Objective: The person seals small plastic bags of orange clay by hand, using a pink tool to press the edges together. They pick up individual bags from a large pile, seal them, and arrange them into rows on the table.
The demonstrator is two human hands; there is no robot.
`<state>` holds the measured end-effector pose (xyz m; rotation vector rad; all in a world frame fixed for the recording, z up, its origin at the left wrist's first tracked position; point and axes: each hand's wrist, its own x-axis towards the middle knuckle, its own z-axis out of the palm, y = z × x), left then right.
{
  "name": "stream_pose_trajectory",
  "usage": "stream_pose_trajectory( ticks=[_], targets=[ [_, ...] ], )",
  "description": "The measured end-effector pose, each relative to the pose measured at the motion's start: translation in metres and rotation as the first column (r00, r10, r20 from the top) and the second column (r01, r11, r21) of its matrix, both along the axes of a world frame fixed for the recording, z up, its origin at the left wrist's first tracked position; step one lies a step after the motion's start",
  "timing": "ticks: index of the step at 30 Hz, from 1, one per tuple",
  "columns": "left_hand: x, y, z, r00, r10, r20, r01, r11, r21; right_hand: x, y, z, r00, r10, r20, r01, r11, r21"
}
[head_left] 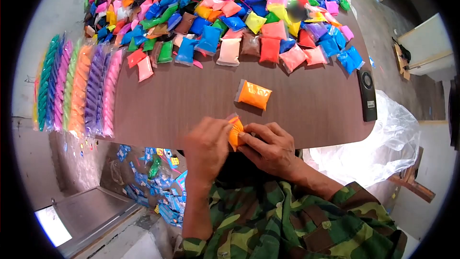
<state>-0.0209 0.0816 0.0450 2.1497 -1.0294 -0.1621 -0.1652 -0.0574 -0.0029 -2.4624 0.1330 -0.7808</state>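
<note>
Head view shows two bare hands meeting over the near edge of a dark brown bench [182, 88]. Between them is a small orange packet [235, 134], its surface puckered and its clear top edge pointing away from the body. The right hand [270, 148] pinches the packet's right side between thumb and fingers. The left hand [207, 144] is blurred, its fingers curled and the tips at the packet's upper left; whether they grip or only touch it, I cannot tell.

Just beyond the hands, a second orange packet [255, 97] lies flat and tilted on the bench, apart from the rest. Farther out, a large heap of small sealed packets [215, 5] in blue, red, pink, yellow, green and brown covers the far part. Along the left side stands a row of long clear sleeves with twisted coloured contents [79, 88]. A black oblong device with a round dial [368, 93] rests at the right edge. Past that edge is a crumpled clear plastic sheet [388, 139]; blue printed wrappers [168, 208] lie scattered below the bench at left.
</note>
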Motion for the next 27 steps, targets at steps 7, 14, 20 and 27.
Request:
stream_pose_trajectory(
  ticks=[7, 14, 20, 27],
  targets=[
    [0.021, -0.006, -0.016, 0.997, 0.036, -0.067, -0.033, 0.998, 0.054, -0.001, 0.0, -0.001, 1.0, -0.006, -0.002, 0.005, 1.0, -0.004],
    [0.049, 0.035, -0.032, 0.945, 0.326, 0.011, -0.325, 0.944, -0.049, -0.001, 0.001, 0.003, 1.0, 0.007, -0.008, -0.007, 0.999, 0.045],
    [0.074, 0.059, -0.048, 0.843, 0.535, 0.052, -0.524, 0.84, -0.142, 0.005, 0.01, 0.016, 0.997, 0.011, -0.073, -0.011, 1.0, -0.001],
    [0.078, 0.061, -0.057, 0.842, 0.532, 0.095, -0.484, 0.82, -0.306, 0.04, 0.018, 0.019, 0.996, 0.055, -0.071, -0.056, 0.998, -0.021]
  ],
)
